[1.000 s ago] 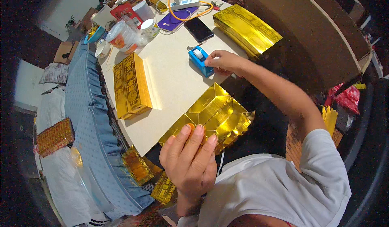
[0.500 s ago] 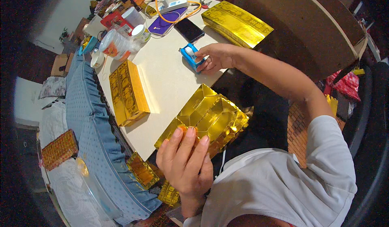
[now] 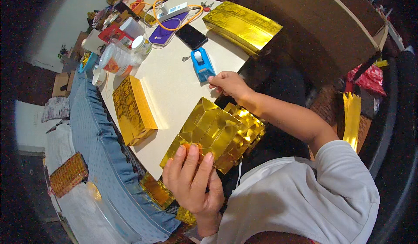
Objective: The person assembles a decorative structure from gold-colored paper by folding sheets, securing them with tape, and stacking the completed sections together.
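Observation:
My left hand holds a folded gold foil paper block over the table's near edge, fingers spread across its top. Creased panels cover its upper face, and crumpled layered folds stick out on its right. A blue tape dispenser with a pale roll stands on the table beyond it. At the dispenser's near end, my right hand is closed in a pinch at the tape's end; the clear strip itself barely shows. Left of the block stands a gold printed paper pack.
Another gold pack lies at the table's far right edge. Behind the dispenser are a black phone, a purple pouch and a white power strip with an orange cable. Plastic tubs crowd the far left. A blue sofa borders the table.
My right hand has shifted from over the dispenser's roll to its near end, fingers now pinched there. The dispenser has turned more lengthwise. The foil block has tilted slightly in my left hand.

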`<action>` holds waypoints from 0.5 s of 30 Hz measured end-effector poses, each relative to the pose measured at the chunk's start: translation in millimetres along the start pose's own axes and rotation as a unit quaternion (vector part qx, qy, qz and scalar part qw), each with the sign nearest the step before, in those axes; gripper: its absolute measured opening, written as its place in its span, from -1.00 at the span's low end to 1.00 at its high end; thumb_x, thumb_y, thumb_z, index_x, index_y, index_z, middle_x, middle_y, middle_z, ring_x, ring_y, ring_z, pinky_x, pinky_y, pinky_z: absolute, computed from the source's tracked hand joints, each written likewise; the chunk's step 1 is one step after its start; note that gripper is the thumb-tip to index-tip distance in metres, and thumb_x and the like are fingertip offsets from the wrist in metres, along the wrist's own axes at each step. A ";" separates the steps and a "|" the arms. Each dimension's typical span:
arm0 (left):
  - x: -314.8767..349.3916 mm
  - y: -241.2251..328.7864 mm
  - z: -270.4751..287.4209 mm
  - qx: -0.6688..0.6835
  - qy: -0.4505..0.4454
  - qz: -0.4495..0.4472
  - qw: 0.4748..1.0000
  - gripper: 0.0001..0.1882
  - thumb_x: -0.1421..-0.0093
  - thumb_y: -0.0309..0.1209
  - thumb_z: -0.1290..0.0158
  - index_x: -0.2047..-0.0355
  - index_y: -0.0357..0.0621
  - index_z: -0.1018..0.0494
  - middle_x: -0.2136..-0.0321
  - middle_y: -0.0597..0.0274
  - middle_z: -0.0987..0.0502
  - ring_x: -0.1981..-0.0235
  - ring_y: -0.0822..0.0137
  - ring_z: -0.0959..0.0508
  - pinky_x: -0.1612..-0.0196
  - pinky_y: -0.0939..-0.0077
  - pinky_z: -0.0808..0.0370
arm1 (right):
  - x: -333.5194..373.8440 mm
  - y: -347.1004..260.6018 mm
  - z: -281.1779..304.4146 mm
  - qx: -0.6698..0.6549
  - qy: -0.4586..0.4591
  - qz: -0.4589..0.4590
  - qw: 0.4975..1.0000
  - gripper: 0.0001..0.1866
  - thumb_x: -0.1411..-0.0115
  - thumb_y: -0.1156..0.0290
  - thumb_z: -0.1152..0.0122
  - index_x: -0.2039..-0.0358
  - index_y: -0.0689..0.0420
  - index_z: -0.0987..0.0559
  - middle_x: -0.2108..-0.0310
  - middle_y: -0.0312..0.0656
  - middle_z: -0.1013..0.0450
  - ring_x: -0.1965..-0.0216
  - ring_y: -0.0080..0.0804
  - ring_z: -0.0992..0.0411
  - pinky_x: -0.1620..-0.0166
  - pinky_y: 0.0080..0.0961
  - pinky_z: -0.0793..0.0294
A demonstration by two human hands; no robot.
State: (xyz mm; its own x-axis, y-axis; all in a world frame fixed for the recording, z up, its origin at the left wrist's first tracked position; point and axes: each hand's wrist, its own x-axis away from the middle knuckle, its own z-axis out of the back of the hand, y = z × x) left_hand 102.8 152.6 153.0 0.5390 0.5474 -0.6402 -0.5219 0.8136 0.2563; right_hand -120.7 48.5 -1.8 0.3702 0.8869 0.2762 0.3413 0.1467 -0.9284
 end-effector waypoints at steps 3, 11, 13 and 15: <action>0.1 1.2 -0.3 0.008 0.008 0.007 1.000 -0.70 -0.01 -0.51 -0.16 0.19 -0.03 -0.58 0.07 0.13 -0.56 -0.03 0.09 -0.47 -0.10 0.17 -0.25 | -2.7 4.7 -0.8 0.016 0.014 0.021 1.000 -0.71 -0.16 0.22 -0.23 0.47 0.23 -0.56 0.52 -0.22 -0.54 0.59 -0.46 -0.46 0.49 -0.49 -0.45; 3.0 -1.9 -4.0 0.007 0.019 -0.001 1.000 -0.71 -0.09 -0.48 -0.06 0.14 -0.08 -0.56 0.04 0.09 -0.54 -0.05 0.09 -0.46 -0.14 0.16 -0.22 | -21.2 20.9 -1.5 0.122 0.076 0.062 0.988 -0.73 -0.03 0.24 -0.30 0.63 0.18 -0.58 0.63 -0.19 -0.53 0.62 -0.47 -0.46 0.48 -0.48 -0.44; 1.9 -0.5 -5.8 0.012 0.017 -0.003 1.000 -0.71 -0.09 -0.47 -0.05 0.15 -0.08 -0.56 0.04 0.10 -0.54 -0.05 0.09 -0.46 -0.14 0.15 -0.22 | -32.9 26.6 5.9 0.123 0.074 0.065 0.987 -0.75 0.00 0.25 -0.33 0.62 0.16 -0.58 0.61 -0.19 -0.54 0.60 -0.46 -0.48 0.45 -0.47 -0.46; 1.6 -1.0 -4.7 0.014 0.021 -0.003 1.000 -0.72 -0.10 -0.47 -0.05 0.15 -0.08 -0.56 0.04 0.11 -0.54 -0.06 0.09 -0.46 -0.15 0.15 -0.22 | -29.7 13.8 7.1 0.171 0.053 0.050 0.983 -0.78 0.01 0.26 -0.33 0.59 0.14 -0.58 0.57 -0.19 -0.56 0.52 -0.43 -0.52 0.36 -0.42 -0.49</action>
State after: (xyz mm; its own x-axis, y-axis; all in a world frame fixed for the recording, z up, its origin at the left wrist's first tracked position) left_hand 101.1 151.7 148.3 0.5134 0.5340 -0.6718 -0.4998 0.8224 0.2717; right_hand -133.1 27.2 -24.6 0.4809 0.8568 0.1862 -0.0051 0.2151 -0.9766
